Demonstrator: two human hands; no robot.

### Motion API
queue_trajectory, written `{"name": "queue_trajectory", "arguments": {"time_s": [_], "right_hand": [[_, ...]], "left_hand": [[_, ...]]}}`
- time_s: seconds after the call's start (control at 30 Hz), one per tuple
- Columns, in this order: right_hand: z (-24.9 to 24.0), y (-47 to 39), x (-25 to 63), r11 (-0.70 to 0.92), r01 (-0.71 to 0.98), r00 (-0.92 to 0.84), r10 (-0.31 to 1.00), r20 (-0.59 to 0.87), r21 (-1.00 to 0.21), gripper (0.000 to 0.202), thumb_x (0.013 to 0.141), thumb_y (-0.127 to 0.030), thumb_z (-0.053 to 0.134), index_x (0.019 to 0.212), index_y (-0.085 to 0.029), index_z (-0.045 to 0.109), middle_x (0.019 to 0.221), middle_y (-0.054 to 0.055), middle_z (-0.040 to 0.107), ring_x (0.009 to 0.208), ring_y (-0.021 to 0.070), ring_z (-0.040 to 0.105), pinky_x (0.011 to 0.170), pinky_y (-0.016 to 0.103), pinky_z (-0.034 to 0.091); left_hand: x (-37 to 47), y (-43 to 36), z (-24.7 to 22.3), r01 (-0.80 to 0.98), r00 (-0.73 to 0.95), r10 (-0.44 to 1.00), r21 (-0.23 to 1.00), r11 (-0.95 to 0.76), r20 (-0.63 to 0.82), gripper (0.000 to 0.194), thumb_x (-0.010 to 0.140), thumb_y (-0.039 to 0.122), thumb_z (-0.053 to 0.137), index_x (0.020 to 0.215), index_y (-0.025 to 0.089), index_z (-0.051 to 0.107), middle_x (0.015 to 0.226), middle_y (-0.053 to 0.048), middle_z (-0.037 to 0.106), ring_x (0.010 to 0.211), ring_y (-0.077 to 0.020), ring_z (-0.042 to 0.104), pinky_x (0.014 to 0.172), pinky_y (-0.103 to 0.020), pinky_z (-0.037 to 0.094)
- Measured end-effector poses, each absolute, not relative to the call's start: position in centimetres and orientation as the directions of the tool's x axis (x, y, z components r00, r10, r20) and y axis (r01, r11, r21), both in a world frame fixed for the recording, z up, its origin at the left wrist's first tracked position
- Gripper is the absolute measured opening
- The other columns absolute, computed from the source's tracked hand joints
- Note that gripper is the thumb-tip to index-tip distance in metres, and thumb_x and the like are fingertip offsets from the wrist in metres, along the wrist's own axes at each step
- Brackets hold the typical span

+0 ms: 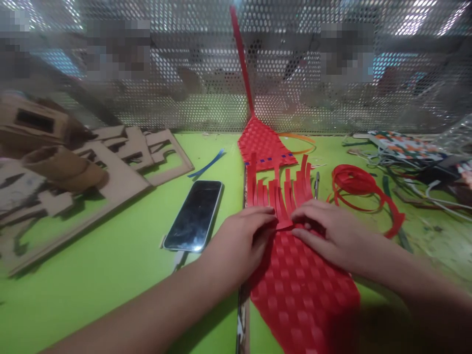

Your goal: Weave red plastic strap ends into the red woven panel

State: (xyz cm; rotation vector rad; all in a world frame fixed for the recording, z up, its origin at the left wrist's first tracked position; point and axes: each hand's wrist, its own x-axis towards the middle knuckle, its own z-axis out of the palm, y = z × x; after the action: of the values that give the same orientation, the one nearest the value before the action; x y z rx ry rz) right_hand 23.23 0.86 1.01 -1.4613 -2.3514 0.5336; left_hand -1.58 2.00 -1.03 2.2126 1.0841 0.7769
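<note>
A red woven mat (306, 285) of flat glossy strips lies in front of me, its near end running out of the bottom of the view. Loose red strip ends (275, 189) stand up from its far edge. A cross strip (284, 226) passes between these ends at the edge of the weave. My left hand (239, 241) is closed at the left end of this cross strip, fingers bent and thumb below. Opposite it, my right hand (328, 231) pinches the strips at the right side. The fingertips partly hide what they grip.
A smaller red woven piece (263, 140) with a long strip leans at the perforated metal screen (184, 88). A phone (195, 216) with a cable and cardboard frames (121, 196) lie left. At right are a pen (316, 185), a red strip coil (348, 179) and tangled cables (438, 191).
</note>
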Motion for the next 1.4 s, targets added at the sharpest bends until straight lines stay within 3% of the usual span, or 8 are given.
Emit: {"name": "queue_trajectory", "arguments": {"time_s": [0.2,0.4,0.67,0.97,1.1,1.2,1.3,1.4], "right_hand": [[0.1,1.0,21.7,0.092,0.740,-0.109,0.994,0.017,-0.667,0.024,0.097,-0.031,0.065,0.120,-0.026,0.071,0.105,0.005,0.082,0.091,0.0225,0.076,0.078,0.035,0.060],[-0.6,1.5,21.4,-0.014,0.688,-0.045,0.997,-0.062,-0.726,0.029,0.091,-0.037,0.076,0.117,-0.026,0.070,0.104,0.004,0.081,0.085,0.0211,0.076,0.075,0.035,0.061],[-0.2,1.4,21.4,0.000,0.632,-0.110,0.990,-0.090,-0.775,0.023,0.095,-0.041,0.070,0.112,-0.025,0.065,0.094,0.002,0.075,0.079,0.0192,0.069,0.070,0.033,0.057],[0.5,0.7,20.7,0.125,0.773,-0.121,0.991,0.049,-0.622,0.015,0.096,-0.035,0.066,0.107,-0.026,0.060,0.093,0.001,0.073,0.075,0.0188,0.066,0.067,0.033,0.051],[1.0,0.6,20.2,0.211,0.813,-0.216,0.975,0.056,-0.543,0.018,0.098,-0.032,0.062,0.112,-0.026,0.070,0.092,0.003,0.075,0.074,0.0205,0.066,0.067,0.034,0.048],[1.6,0.6,19.7,0.180,0.764,-0.232,0.973,-0.004,-0.619,0.028,0.098,-0.033,0.063,0.124,-0.026,0.071,0.095,0.004,0.078,0.079,0.0216,0.070,0.070,0.034,0.052],[2.5,0.5,19.2,0.167,0.711,-0.270,0.962,-0.046,-0.683,0.021,0.100,-0.034,0.063,0.116,-0.026,0.074,0.097,0.003,0.081,0.082,0.0216,0.072,0.072,0.033,0.053],[3.7,0.9,19.0,0.219,0.741,-0.295,0.955,-0.014,-0.634,0.019,0.100,-0.030,0.061,0.111,-0.026,0.076,0.098,0.003,0.081,0.080,0.0210,0.072,0.073,0.034,0.053]], "left_hand": [[-1.6,2.1,-1.0,0.512,0.501,0.829,0.688,-0.514,0.247,0.032,0.103,0.013,0.057,0.124,0.016,0.081,0.134,-0.009,0.079,0.122,-0.0264,0.075,0.115,-0.044,0.058],[-1.7,2.1,-1.0,0.519,0.501,0.827,0.676,-0.523,0.254,0.038,0.102,0.009,0.052,0.129,0.014,0.078,0.133,-0.011,0.079,0.120,-0.0262,0.076,0.112,-0.041,0.059],[-2.0,2.2,-0.7,0.504,0.475,0.862,0.748,-0.432,0.177,0.036,0.103,0.015,0.054,0.130,0.020,0.077,0.133,-0.007,0.078,0.121,-0.0245,0.074,0.113,-0.040,0.057],[-2.2,3.1,-1.2,0.332,0.408,0.913,0.929,-0.161,0.012,0.032,0.099,0.023,0.067,0.130,0.022,0.077,0.136,-0.007,0.077,0.125,-0.0251,0.074,0.114,-0.043,0.057],[-2.1,3.4,-1.4,0.226,0.448,0.894,0.964,-0.139,0.024,0.032,0.096,0.019,0.071,0.127,0.021,0.077,0.131,-0.008,0.079,0.120,-0.0235,0.076,0.110,-0.041,0.059],[-2.1,3.8,-1.5,0.184,0.486,0.874,0.975,-0.126,0.021,0.030,0.095,0.017,0.071,0.125,0.022,0.077,0.128,-0.008,0.080,0.118,-0.0223,0.077,0.109,-0.040,0.060],[-2.3,4.3,-1.4,0.161,0.530,0.847,0.975,-0.152,0.044,0.029,0.095,0.015,0.071,0.122,0.022,0.079,0.131,-0.010,0.078,0.121,-0.0229,0.075,0.110,-0.041,0.058],[-2.7,4.8,-1.1,0.139,0.591,0.803,0.971,-0.196,0.078,0.021,0.096,0.018,0.070,0.113,0.022,0.082,0.132,-0.010,0.076,0.118,-0.0228,0.073,0.106,-0.038,0.058]]}}
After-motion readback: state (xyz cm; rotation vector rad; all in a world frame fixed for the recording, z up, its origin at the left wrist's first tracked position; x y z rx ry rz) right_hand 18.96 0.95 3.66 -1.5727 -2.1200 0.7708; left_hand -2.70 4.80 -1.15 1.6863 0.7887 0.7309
